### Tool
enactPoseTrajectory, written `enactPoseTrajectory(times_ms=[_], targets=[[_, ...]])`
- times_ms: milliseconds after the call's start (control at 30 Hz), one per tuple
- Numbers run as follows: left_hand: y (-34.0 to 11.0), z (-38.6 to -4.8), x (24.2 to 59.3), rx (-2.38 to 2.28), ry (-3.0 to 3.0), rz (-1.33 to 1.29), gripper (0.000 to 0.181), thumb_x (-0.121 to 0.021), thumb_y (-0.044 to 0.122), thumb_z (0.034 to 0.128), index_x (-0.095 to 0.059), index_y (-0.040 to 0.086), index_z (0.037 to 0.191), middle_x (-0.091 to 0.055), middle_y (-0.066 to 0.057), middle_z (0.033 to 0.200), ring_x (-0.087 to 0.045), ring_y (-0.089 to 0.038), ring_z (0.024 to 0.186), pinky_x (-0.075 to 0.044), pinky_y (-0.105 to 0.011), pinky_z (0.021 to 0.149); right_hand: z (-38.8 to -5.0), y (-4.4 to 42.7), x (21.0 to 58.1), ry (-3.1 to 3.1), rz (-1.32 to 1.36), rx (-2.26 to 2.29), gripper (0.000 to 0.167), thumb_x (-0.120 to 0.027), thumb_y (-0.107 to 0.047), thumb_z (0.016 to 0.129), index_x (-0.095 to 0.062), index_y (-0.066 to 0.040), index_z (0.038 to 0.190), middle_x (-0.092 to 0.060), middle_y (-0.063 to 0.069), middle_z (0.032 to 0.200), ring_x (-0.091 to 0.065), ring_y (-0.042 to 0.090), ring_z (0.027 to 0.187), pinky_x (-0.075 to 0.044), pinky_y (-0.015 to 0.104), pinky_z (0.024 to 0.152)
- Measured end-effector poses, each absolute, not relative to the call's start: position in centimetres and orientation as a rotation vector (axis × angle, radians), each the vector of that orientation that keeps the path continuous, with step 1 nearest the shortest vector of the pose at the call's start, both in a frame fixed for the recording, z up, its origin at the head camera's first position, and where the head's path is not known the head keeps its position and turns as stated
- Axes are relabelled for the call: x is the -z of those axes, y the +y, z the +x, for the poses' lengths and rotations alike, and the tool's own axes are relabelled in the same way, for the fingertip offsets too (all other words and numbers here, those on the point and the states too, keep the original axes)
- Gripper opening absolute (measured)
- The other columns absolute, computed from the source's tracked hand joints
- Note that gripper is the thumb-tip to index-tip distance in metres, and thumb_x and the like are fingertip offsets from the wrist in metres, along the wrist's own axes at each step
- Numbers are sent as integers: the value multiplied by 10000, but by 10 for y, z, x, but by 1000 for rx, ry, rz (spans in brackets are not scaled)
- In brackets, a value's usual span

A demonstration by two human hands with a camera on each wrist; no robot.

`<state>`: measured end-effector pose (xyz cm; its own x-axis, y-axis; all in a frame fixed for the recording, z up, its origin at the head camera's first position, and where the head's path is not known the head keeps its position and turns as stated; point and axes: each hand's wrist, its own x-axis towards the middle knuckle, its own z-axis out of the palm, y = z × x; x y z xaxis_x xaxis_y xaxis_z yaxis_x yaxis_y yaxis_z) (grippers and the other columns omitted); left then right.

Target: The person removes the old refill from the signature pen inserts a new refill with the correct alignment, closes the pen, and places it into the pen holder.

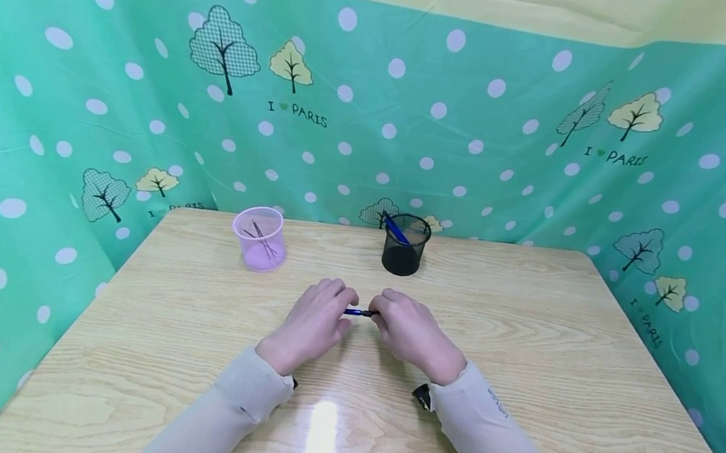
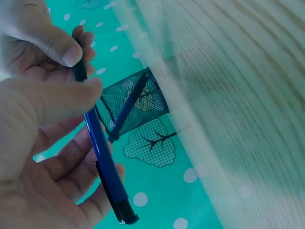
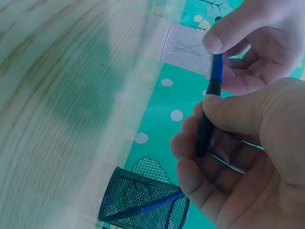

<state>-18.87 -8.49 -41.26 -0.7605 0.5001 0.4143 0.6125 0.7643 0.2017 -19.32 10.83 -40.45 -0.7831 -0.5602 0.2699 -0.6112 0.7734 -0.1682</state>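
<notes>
A blue pen with black ends [image 1: 357, 312] lies level between the two hands, above the table. The left hand [image 1: 318, 319] pinches its blue barrel between thumb and fingers; in the left wrist view the clip end of the pen [image 2: 110, 179] points away past the curled fingers. Its black grip end [image 3: 206, 131] is held by the right hand [image 1: 413, 329], the thumb pressing on the ribbed part in the right wrist view. Both hands are close together, in front of the black mesh cup [image 1: 402, 254].
The black cup holds a blue pen [image 1: 397, 229]. To its left stands a pink mesh cup [image 1: 263, 254] with several thin dark sticks inside. Both are near the back edge of the wooden table [image 1: 525, 325], before a green dotted cloth [image 1: 362, 108].
</notes>
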Motion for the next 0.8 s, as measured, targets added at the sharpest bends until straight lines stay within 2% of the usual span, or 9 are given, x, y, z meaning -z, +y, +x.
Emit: enactPoseTrajectory(times_ms=[167,367,800], targets=[[-85,-189,412,472,-2612,-821,286,-765,18,736,-595,97,952,-531,-15,873,-496,-210,804,-423,-330,721,-193,108,404,-2766,918,-367,74,-669,-93,875,-690,-134,933,-550,-70,810,-533,62,733,-480,231,656],[-85,-189,412,456,-2612,-841,209,-725,-11,767,-604,104,893,-509,8,824,-489,-184,769,-422,-311,690,-193,108,404,-2777,914,-369,81,-670,-90,875,-690,-134,940,-551,-69,811,-528,56,730,-481,227,659],[-85,-189,413,306,-2665,-878,170,-679,0,811,-642,85,954,-556,-10,869,-523,-199,797,-420,-313,685,-193,109,404,-2780,915,-377,80,-661,-90,880,-689,-128,944,-561,-63,822,-542,68,747,-486,233,660]])
